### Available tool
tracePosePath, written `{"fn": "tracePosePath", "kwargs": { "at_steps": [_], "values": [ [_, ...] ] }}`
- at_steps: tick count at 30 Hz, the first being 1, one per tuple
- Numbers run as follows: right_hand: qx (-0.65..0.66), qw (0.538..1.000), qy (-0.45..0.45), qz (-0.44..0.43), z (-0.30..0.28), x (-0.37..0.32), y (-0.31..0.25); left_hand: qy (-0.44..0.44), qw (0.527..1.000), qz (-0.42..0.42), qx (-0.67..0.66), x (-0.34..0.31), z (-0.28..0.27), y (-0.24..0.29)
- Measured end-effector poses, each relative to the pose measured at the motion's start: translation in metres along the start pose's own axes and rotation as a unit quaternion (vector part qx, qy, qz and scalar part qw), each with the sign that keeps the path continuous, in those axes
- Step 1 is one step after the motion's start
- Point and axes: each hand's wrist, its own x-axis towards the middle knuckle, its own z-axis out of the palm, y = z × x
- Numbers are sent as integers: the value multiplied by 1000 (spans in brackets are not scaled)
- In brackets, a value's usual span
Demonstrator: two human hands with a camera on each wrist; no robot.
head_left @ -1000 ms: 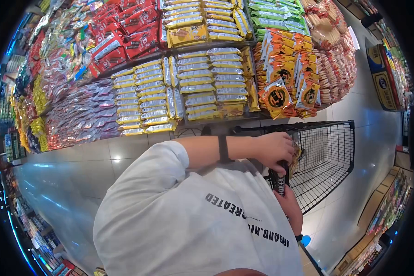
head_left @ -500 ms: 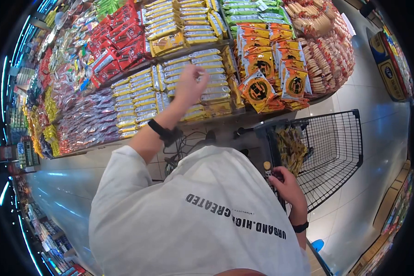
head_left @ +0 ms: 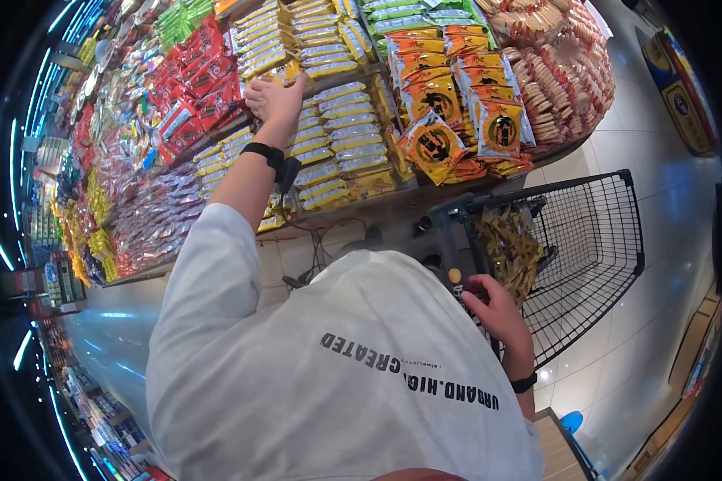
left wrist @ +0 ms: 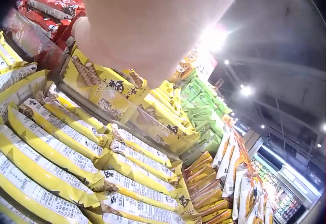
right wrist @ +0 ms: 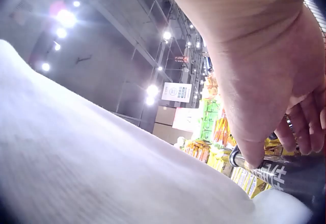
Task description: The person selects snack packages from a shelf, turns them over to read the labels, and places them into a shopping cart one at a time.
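My left hand (head_left: 274,103) reaches into a bin of yellow snack packets, fingers and thumb spread at a yellow packet (head_left: 285,74) near the divider. The left wrist view shows the hand (left wrist: 137,25) over yellow packets (left wrist: 104,89) behind a clear divider; its fingertips are mostly hidden. By the shopping cart, my right hand (head_left: 501,314) rests its thumb on the dark cart handle (right wrist: 295,180), with the other fingers loosely extended beyond it. A ring shows on one finger. Brown-and-yellow packets (head_left: 509,248) lie in the black wire cart (head_left: 590,264).
Red packets (head_left: 196,84) lie left of the left hand; orange packets (head_left: 433,148), green packets (head_left: 393,18) and bagged biscuits (head_left: 553,88) lie to the right. Cables (head_left: 319,248) hang under the display. A blue-and-yellow box display (head_left: 678,92) stands across the aisle.
My left hand has left the cart area, crossed over the front bins and moved left and away to the back yellow bin. The right hand stays at the cart handle.
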Motion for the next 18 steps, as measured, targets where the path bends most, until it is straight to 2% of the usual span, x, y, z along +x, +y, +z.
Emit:
{"fn": "tracePosePath", "kwargs": {
  "at_steps": [5, 7, 11, 14, 18],
  "values": [
    [-7, 1000, 9, -20, 1, -1, -3, -6, 999, -32, -3, 9, 5, 9],
    [-18, 1000, 8, -5, 0, -1, -3, -46, 997, -67, -20, 16, 1, 12],
    [-18, 1000, 4, -12, 1, 0, -2, -29, 994, -108, -7, 15, -4, 22],
    [-26, 1000, 3, 8, 0, -1, -9, -26, 994, -102, -13, 12, -10, 20],
    [-34, 999, -2, -11, -1, 0, -8, -8, 994, -104, -13, 13, -9, 15]
  ]
}}
